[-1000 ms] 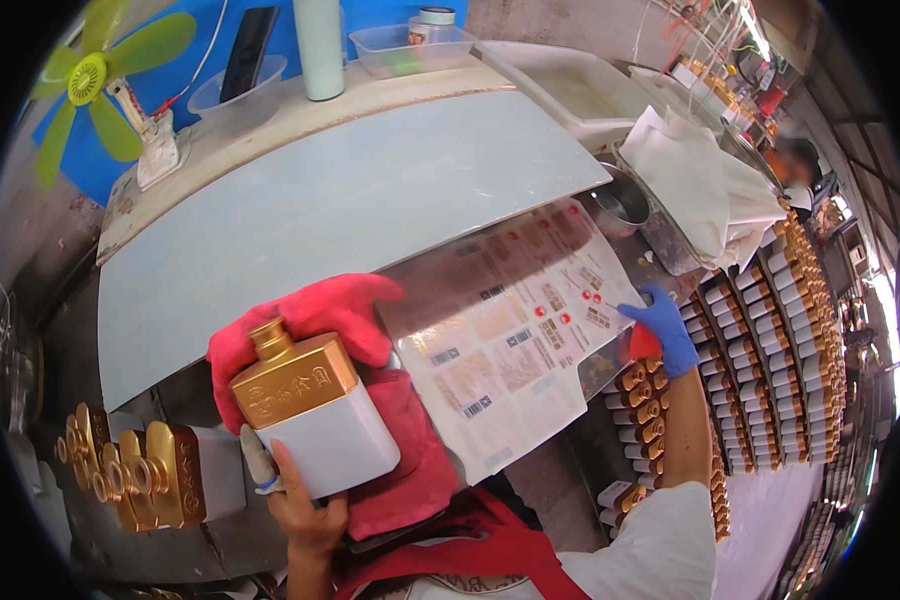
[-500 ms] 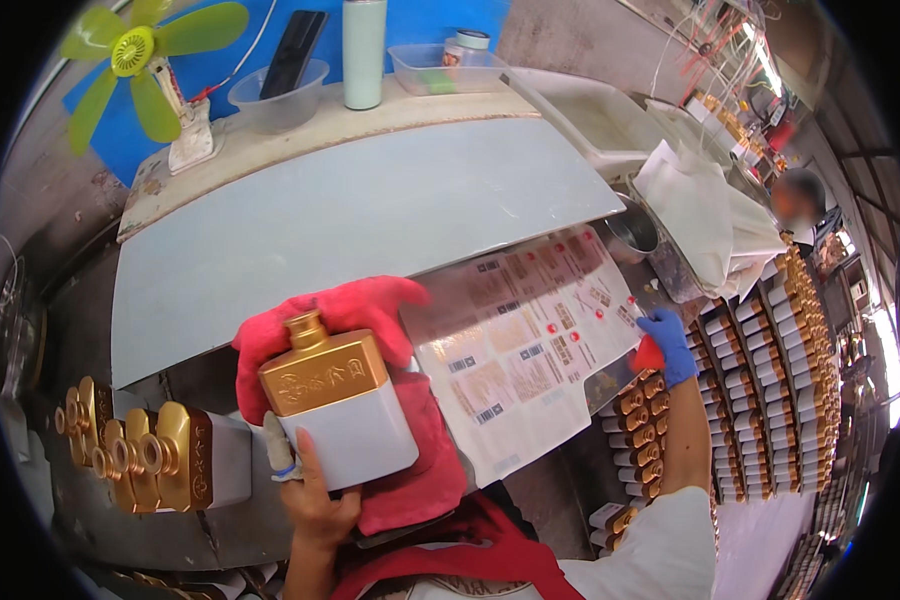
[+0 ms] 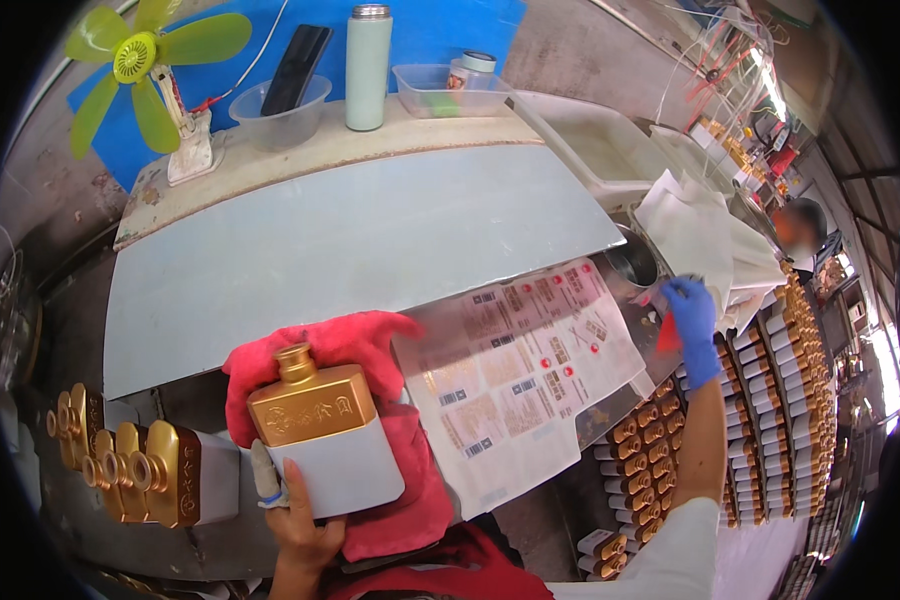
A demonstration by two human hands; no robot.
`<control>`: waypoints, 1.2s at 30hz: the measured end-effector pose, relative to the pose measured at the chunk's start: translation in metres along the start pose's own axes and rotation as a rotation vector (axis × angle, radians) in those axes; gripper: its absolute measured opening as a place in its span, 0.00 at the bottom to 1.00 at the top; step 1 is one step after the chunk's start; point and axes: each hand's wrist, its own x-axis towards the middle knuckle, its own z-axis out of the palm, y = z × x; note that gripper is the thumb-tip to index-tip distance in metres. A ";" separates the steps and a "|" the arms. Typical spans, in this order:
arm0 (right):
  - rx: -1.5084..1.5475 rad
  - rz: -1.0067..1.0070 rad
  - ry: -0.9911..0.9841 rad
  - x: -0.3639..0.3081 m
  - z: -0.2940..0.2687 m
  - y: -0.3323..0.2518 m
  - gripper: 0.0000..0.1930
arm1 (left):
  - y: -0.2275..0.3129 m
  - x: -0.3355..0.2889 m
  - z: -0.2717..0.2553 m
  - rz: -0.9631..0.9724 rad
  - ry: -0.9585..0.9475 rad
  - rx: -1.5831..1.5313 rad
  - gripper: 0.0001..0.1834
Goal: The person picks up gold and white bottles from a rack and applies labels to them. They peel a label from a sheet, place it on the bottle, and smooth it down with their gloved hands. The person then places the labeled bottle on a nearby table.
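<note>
While clasping the white-and-gold bottle (image 3: 325, 440) by its lower edge in the left grip (image 3: 305, 528), resting it tilted against the red cloth (image 3: 420, 495) around and beneath, probably sparing the finish from scratches. Turning the embossed front upward, seemingly for a clear view of the plain white face; hiding the back and the fingers underneath. Extending the blue-gloved right grip (image 3: 695, 322) near the metal cup (image 3: 634, 264), bending the fingers, but being unable to tell whether closing on anything; possibly holding or wearing something red (image 3: 668, 333) just below, too blurred for certainty. Having the printed sheet (image 3: 525, 390) flat between both grips, presumably for easy reach, and losing its shaded far edge beside the pale tabletop (image 3: 350, 240). Seeing more bottles (image 3: 185, 475) left of the left grip, partly overlapping.
</note>
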 end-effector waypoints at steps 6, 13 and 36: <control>-0.086 0.172 -0.384 0.104 0.068 0.036 0.12 | -0.001 -0.006 0.000 -0.036 -0.024 0.032 0.43; -0.332 0.102 -0.672 0.117 0.095 0.030 0.11 | 0.001 -0.008 -0.003 -0.043 -0.046 0.073 0.43; -0.030 -0.383 -0.627 -0.148 -0.049 -0.243 0.07 | -0.010 -0.016 -0.033 -0.290 -0.165 -0.694 0.60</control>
